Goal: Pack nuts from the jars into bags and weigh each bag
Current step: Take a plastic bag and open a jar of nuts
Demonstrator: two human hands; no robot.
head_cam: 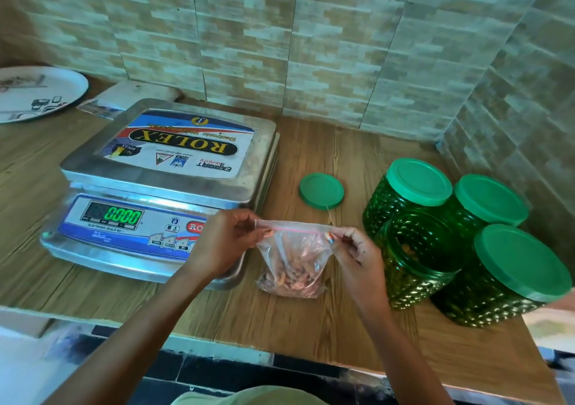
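Note:
A clear zip bag (292, 264) holding brownish nuts stands on the wooden counter, just right of the scale. My left hand (228, 243) pinches the left end of its zip strip and my right hand (354, 249) pinches the right end. The steel scale (165, 187) sits at left with a bare pan; its green display reads 0000. Several green jars stand at right: an open jar (413, 258) nearest my right hand, and three lidded jars (410, 190) (488, 202) (513, 277). A loose green lid (321, 190) lies flat behind the bag.
A patterned white plate (34, 93) rests at the back left, with a white packet (124, 99) behind the scale. Tiled walls close the counter at the back and right. The counter's front edge (249, 342) runs below my forearms.

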